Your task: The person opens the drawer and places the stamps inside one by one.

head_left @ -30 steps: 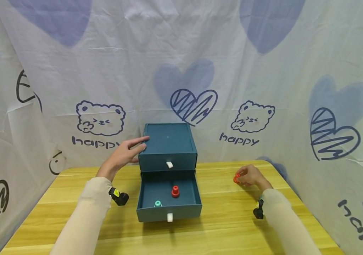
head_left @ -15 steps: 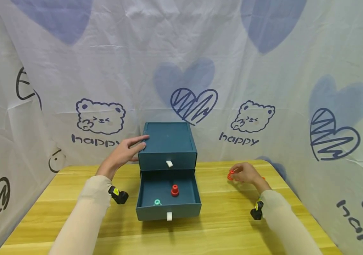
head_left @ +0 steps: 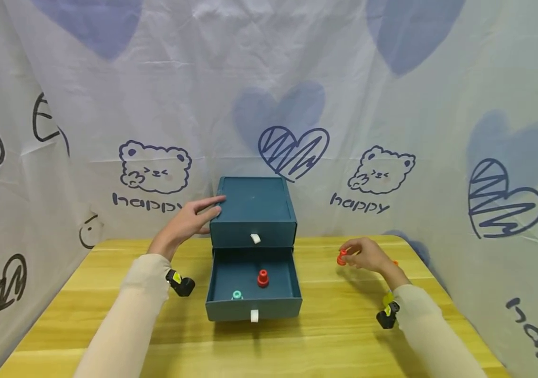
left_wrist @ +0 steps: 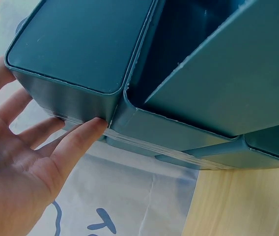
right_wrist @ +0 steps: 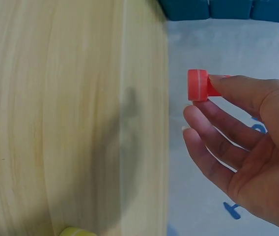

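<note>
Toward the far right of the yellow wood-grained worktop (head_left: 326,325), the right hand (head_left: 367,255) pinches a bright red stepped knob-like piece (head_left: 341,258) between thumb and fingertips; it looks raised off the surface and is well apart from the drawer. Left of it, the dark teal lower drawer (head_left: 224,311) of the two-tier plastic cabinet (head_left: 254,202) stands pulled out, while the upper one is closed. Two pieces are already inside: a red stepped knob-like one (head_left: 262,279) near the middle and a mint-green ring-topped one (head_left: 237,295) by the near wall. So the filling seems partly done, with the pinched piece outside. A small yellow piece (right_wrist: 78,231) and an orange one (head_left: 395,262), mostly hidden by the right arm, remain outside too. The left hand (head_left: 187,220), fingers extended and apart, rests against the cabinet's left side and top edge. Pushing the drawer in is not yet done.
</note>
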`<act>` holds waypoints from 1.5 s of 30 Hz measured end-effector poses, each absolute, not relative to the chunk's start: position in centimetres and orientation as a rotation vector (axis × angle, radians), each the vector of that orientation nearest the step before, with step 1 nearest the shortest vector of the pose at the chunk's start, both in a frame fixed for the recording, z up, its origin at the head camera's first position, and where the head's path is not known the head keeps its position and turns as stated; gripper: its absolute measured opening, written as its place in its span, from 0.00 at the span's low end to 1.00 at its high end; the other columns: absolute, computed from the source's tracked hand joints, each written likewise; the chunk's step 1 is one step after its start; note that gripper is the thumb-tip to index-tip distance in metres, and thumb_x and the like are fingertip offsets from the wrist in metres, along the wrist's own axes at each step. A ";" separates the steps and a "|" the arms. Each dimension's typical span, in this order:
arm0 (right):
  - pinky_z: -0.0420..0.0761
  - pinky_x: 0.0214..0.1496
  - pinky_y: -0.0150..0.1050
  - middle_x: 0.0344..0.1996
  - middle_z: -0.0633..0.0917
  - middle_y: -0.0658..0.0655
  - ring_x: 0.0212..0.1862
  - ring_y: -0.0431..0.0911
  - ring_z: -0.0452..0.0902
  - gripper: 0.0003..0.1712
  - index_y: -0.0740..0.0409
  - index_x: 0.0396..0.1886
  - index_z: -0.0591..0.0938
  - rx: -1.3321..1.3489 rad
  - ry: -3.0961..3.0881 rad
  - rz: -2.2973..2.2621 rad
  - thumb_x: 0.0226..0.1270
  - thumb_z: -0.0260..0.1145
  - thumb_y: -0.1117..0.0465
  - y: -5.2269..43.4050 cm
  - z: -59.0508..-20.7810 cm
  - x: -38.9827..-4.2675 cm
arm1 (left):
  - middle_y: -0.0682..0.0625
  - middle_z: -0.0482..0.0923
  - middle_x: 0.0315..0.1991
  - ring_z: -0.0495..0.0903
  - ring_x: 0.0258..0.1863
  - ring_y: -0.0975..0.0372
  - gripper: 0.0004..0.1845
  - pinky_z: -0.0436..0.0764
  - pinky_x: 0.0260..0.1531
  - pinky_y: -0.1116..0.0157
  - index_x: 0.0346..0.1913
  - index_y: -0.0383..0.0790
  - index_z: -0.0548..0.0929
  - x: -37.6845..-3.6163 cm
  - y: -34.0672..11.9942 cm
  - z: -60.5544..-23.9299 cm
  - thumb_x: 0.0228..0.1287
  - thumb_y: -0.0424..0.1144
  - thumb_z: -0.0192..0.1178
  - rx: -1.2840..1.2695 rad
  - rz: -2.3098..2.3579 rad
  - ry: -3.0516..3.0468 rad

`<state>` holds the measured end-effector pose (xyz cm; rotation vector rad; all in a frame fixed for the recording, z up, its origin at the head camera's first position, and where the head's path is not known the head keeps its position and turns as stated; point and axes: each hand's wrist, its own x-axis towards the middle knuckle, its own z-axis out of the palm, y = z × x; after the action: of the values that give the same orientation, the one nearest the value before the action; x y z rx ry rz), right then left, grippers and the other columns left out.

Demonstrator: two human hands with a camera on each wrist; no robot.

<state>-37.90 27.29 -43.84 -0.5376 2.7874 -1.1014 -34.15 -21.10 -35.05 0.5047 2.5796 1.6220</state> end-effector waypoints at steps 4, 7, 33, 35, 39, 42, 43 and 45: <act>0.90 0.39 0.52 0.43 0.90 0.69 0.40 0.62 0.88 0.15 0.68 0.54 0.85 -0.573 2.800 -1.087 0.70 0.68 0.67 27.6 -43.0 -37.5 | 0.40 0.50 0.84 0.58 0.80 0.39 0.30 0.74 0.68 0.37 0.79 0.50 0.66 -34.5 -20.6 -34.9 0.81 0.53 0.52 0.505 1.634 2.572; 0.90 0.38 0.49 0.43 0.90 0.68 0.40 0.61 0.89 0.15 0.68 0.54 0.85 -0.602 2.803 -1.073 0.69 0.69 0.67 27.3 -42.7 -37.5 | 0.40 0.50 0.84 0.58 0.80 0.39 0.30 0.74 0.68 0.37 0.79 0.49 0.66 -34.5 -20.6 -34.9 0.81 0.53 0.52 0.502 1.637 2.571; 0.89 0.42 0.36 0.41 0.91 0.59 0.38 0.43 0.86 0.14 0.62 0.50 0.88 -0.903 2.786 -0.980 0.65 0.73 0.66 22.8 -39.2 -34.5 | 0.39 0.50 0.84 0.59 0.79 0.38 0.30 0.74 0.67 0.36 0.80 0.49 0.65 -34.6 -21.0 -35.0 0.81 0.52 0.51 0.520 1.622 2.583; 0.90 0.44 0.38 0.42 0.91 0.59 0.39 0.44 0.86 0.14 0.62 0.50 0.88 -0.933 2.768 -0.974 0.65 0.73 0.65 22.6 -38.9 -34.2 | 0.39 0.50 0.84 0.58 0.79 0.38 0.30 0.74 0.67 0.35 0.80 0.49 0.65 -34.6 -21.1 -35.1 0.81 0.52 0.51 0.518 1.623 2.584; 0.89 0.45 0.36 0.42 0.91 0.59 0.39 0.43 0.87 0.14 0.62 0.50 0.88 -0.991 2.734 -0.967 0.66 0.73 0.64 22.1 -38.3 -33.8 | 0.38 0.51 0.83 0.58 0.79 0.38 0.30 0.74 0.66 0.35 0.80 0.48 0.65 -34.4 -21.1 -35.1 0.82 0.51 0.51 0.519 1.625 2.581; 0.88 0.45 0.33 0.42 0.91 0.57 0.39 0.42 0.86 0.14 0.61 0.50 0.88 -1.028 2.714 -0.960 0.66 0.73 0.63 21.7 -37.7 -33.4 | 0.38 0.51 0.83 0.59 0.79 0.38 0.30 0.74 0.66 0.35 0.80 0.48 0.65 -34.4 -21.1 -35.1 0.82 0.51 0.51 0.518 1.626 2.582; 0.87 0.45 0.32 0.42 0.91 0.57 0.39 0.43 0.86 0.14 0.60 0.50 0.88 -1.034 2.705 -0.962 0.67 0.73 0.63 21.6 -37.5 -33.2 | 0.38 0.51 0.83 0.59 0.79 0.38 0.30 0.74 0.66 0.35 0.80 0.48 0.65 -34.3 -21.1 -35.1 0.82 0.51 0.51 0.517 1.626 2.583; 0.86 0.44 0.30 0.42 0.91 0.57 0.39 0.43 0.86 0.13 0.60 0.50 0.88 -1.040 2.685 -0.971 0.67 0.73 0.63 21.2 -37.1 -32.8 | 0.38 0.51 0.83 0.58 0.79 0.38 0.30 0.74 0.66 0.35 0.80 0.47 0.65 -34.3 -21.1 -35.2 0.82 0.51 0.51 0.520 1.625 2.584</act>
<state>-32.84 21.24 -37.07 -1.0401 2.6852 -0.9714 -34.34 -21.10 -35.17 0.5203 2.5838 1.6251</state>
